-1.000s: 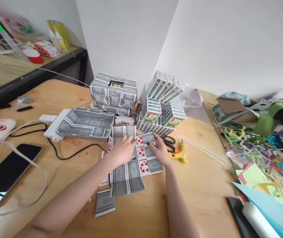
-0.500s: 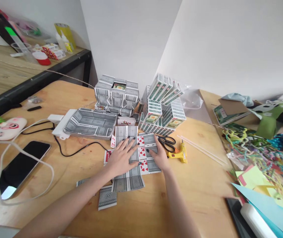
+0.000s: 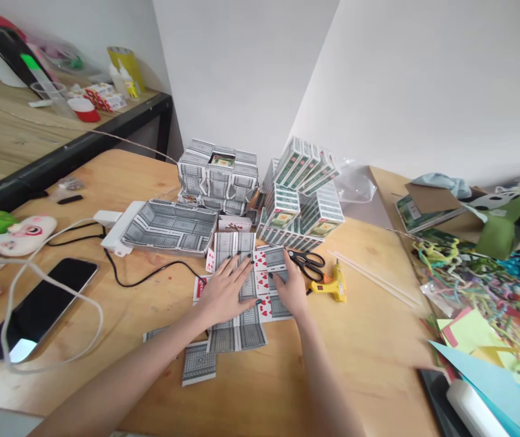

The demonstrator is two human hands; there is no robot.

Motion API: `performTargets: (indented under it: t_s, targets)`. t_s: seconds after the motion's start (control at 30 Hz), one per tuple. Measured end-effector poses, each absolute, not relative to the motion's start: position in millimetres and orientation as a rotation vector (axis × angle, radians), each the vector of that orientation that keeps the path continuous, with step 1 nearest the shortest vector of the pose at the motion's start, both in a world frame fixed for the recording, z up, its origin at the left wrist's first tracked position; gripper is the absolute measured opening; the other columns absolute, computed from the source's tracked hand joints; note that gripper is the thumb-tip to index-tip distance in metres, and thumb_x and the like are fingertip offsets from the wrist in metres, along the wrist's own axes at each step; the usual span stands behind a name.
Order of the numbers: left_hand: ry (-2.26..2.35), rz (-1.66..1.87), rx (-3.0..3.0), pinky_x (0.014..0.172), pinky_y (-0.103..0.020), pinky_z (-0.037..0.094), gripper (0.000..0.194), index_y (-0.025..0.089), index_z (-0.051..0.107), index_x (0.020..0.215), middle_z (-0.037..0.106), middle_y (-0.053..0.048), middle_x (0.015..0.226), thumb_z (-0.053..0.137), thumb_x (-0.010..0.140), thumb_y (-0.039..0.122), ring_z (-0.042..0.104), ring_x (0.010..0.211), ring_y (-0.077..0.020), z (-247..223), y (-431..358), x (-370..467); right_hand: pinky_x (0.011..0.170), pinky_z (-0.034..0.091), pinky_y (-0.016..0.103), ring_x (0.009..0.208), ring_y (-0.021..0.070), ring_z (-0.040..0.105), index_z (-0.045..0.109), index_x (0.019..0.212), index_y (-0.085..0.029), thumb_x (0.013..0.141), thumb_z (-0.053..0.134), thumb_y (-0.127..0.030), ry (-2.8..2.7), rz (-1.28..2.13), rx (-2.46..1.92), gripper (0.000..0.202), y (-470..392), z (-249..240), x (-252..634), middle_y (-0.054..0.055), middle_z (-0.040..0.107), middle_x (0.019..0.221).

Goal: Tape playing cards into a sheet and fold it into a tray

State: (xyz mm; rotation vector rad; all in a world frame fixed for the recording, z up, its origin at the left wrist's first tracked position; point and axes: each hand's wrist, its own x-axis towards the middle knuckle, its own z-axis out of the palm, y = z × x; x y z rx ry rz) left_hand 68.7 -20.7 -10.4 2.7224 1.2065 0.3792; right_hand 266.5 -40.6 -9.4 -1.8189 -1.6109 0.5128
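My left hand [image 3: 226, 290] lies palm down, fingers spread, on a flat sheet of joined playing cards [image 3: 238, 337], mostly grey patterned backs. My right hand [image 3: 290, 290] rests on the sheet's right side, thumb and fingers apart, beside a column of red heart cards [image 3: 263, 282]. A loose card [image 3: 199, 363] lies by the sheet's near left corner. Behind the sheet stand a card-covered box [image 3: 218, 176] and a stack of green and white card boxes [image 3: 303, 194]. An open card-covered tray [image 3: 171, 226] is at the back left.
Black scissors [image 3: 307, 262] and a yellow glue gun [image 3: 332, 286] lie right of my right hand. Clear sticks [image 3: 373, 278] lie beyond. On the left are a phone [image 3: 36, 309], a white cable [image 3: 100, 321] and a black cable [image 3: 135, 284]. Coloured paper [image 3: 487, 370] lies at the right.
The whole view has shifted slightly, so things appear a little further right. Both hands keep nearly the same place on the card sheet.
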Motion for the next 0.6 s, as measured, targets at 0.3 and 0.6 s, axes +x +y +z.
performTargets:
  t_s: [0.3, 0.6]
  targets:
    - [1.171, 0.354, 2.74, 0.11, -0.044, 0.014, 0.075, 0.016, 0.026, 0.139, 0.025, -0.006, 0.146, 0.04, 0.079, 0.059, 0.014, 0.135, -0.0285, -9, -18, 68, 0.089, 0.037, 0.05, 0.112, 0.0305, 0.038, 0.029, 0.135, -0.011, 0.08, 0.041, -0.025, -1.741, 0.208, -2.034, 0.058, -43, -26, 259, 0.018, 0.045, 0.115]
    - [1.106, 0.4, 2.724, 0.107, -0.048, 0.017, 0.052, 0.035, 0.043, 0.128, 0.026, -0.001, 0.145, 0.042, 0.081, 0.057, 0.018, 0.134, -0.0289, -3, -18, 66, 0.089, 0.04, 0.042, 0.105, 0.0263, 0.045, 0.03, 0.134, -0.012, 0.081, 0.044, -0.027, -1.697, 0.259, -1.969, 0.057, -39, -26, 265, 0.015, 0.043, 0.111]
